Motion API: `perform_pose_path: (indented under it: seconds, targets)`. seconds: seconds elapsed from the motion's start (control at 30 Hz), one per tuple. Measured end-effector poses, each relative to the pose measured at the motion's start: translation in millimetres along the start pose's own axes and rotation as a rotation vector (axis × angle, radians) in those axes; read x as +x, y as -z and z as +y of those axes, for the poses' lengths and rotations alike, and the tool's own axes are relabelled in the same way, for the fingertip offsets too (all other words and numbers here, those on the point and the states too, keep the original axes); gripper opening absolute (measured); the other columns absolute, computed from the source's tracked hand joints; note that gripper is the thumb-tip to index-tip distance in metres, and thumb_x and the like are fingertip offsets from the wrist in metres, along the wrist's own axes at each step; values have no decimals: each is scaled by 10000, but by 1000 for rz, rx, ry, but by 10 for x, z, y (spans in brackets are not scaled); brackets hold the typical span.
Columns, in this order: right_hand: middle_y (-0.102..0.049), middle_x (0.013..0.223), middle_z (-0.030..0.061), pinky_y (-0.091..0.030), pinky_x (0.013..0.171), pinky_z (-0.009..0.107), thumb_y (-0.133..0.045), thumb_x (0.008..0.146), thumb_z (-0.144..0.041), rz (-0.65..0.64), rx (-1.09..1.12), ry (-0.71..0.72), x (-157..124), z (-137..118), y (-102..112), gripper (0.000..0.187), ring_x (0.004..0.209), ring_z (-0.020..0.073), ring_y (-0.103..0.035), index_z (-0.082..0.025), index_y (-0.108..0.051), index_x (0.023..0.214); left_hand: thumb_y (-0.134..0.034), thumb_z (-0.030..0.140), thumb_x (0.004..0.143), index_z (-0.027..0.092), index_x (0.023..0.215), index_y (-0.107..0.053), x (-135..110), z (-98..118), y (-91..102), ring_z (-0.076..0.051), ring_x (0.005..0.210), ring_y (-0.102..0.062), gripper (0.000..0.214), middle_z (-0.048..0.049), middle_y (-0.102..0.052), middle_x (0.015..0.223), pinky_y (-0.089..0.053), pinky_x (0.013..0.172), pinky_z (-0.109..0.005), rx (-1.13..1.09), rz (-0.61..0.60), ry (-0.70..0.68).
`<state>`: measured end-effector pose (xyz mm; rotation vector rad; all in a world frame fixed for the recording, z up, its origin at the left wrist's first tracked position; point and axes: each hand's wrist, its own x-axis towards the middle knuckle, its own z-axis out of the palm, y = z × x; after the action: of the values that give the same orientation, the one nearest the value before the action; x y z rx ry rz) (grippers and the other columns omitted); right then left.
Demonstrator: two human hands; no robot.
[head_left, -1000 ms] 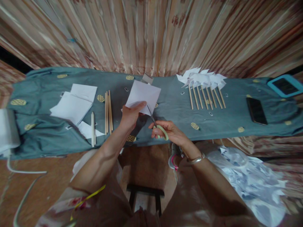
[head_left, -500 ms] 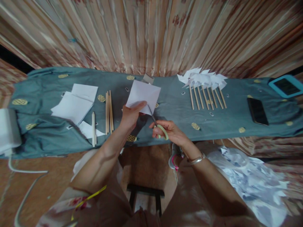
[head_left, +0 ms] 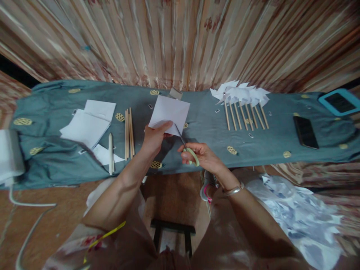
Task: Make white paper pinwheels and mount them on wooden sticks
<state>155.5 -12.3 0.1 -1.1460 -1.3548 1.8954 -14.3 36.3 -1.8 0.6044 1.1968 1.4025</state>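
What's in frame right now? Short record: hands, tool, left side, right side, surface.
left hand: grips white paper square, thumb on top
right hand: holds scissors by the green handles
tool position: one blade visible over the square, from its near corner
left side: white sheets, bundled wooden sticks
right side: row of paper pinwheels on sticks, phone, blue-framed device
lower right: heap of paper pieces
surface: teal cloth, pineapple print

Likely home room: pleated curtain [head_left: 168, 45] along back, pineapple-print tablecloth [head_left: 208, 127], bare brown floor [head_left: 174, 191].
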Motion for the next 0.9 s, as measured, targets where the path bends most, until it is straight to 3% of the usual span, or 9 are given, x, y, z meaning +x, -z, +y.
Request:
perform_pose_path:
  seconds: [0.33,0.9]
  targets:
    - [-621,591,-39,-416,507,203,-809,642,-622,16,3,11,-16,-32,-12,494,523,68,-514,-175,-666,796,-774,194,555,177,714,-669,-53,3,2,-131,611,-597,192,0,-672,715,-481,503,-234,15,-62,5]
    - [-616,562,-49,-429,493,197,-839,603,-598,46,0,6,16,-9,-11,485,499,65,-521,-181,-669,784,-777,196,527,179,706,-662,-53,0,4,-151,637,-611,213,-20,-684,733,-496,523,-246,24,-58,-4]
